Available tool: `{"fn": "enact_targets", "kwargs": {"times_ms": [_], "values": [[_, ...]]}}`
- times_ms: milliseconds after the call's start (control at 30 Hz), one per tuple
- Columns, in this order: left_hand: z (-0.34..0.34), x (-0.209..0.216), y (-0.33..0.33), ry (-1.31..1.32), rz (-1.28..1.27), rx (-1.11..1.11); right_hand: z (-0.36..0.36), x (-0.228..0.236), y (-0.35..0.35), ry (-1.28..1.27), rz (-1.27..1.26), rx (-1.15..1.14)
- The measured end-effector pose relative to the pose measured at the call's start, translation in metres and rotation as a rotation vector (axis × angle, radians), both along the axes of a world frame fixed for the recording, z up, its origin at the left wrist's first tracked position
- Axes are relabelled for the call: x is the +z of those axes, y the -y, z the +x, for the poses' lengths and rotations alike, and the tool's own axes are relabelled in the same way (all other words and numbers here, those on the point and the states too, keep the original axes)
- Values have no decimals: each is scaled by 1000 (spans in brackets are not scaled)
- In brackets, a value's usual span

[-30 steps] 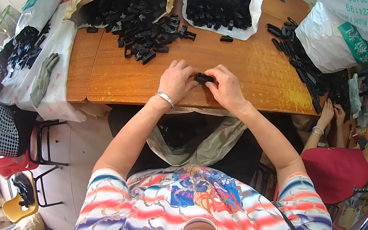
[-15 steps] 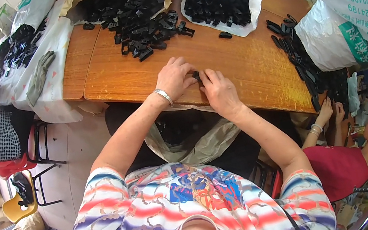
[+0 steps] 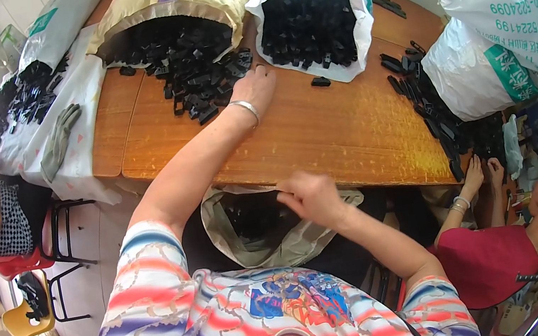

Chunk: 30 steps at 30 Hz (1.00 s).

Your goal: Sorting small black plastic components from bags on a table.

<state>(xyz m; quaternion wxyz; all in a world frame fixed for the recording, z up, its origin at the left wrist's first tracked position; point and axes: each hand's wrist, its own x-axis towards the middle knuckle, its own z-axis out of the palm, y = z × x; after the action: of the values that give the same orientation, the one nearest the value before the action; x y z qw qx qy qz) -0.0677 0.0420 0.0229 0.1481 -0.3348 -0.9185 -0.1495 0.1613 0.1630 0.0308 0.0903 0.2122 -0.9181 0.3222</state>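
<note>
My left hand (image 3: 255, 89) reaches across the table to the right edge of a pile of small black plastic parts (image 3: 196, 83). Its fingertips are largely hidden, so whether it grips a part cannot be told. My right hand (image 3: 316, 197), a little blurred, hovers over the table's front edge, above an open beige sack (image 3: 219, 231) at my lap. Thumb and forefinger stand apart there, and no part shows between them. Dark contents (image 3: 252, 215) lie inside the sack. The pile spills from the mouth of a large tan sack (image 3: 198, 9).
A white sack (image 3: 363, 29) of black parts lies beside the pile, with one loose part (image 3: 321, 81) before it. More parts (image 3: 427, 104) line the table's right side near a standing white sack (image 3: 468, 72). Co-workers sit at left and right. A grey glove (image 3: 62, 143) lies left.
My hands were together at the table's front edge around a small black part. Now the left has moved forward to the pile, and the right has drawn back over the lap sack.
</note>
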Motion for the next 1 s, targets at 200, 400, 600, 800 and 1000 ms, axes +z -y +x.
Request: {"fn": "enact_targets", "kwargs": {"times_ms": [200,400,600,800,1000], "values": [[10,10,-13,53,-61,30,-114,6,-85,-258,78,-389],[26,-6,-2,-91,9,67,-170,3,-103,-138,298,-530],[54,-8,21,-94,139,-200,-150,8,-99,234,51,-379],[80,1,36,112,312,-255,-107,6,-83,158,247,-316],[77,-9,40,169,324,-145,-98,5,-76,44,258,-313]]}}
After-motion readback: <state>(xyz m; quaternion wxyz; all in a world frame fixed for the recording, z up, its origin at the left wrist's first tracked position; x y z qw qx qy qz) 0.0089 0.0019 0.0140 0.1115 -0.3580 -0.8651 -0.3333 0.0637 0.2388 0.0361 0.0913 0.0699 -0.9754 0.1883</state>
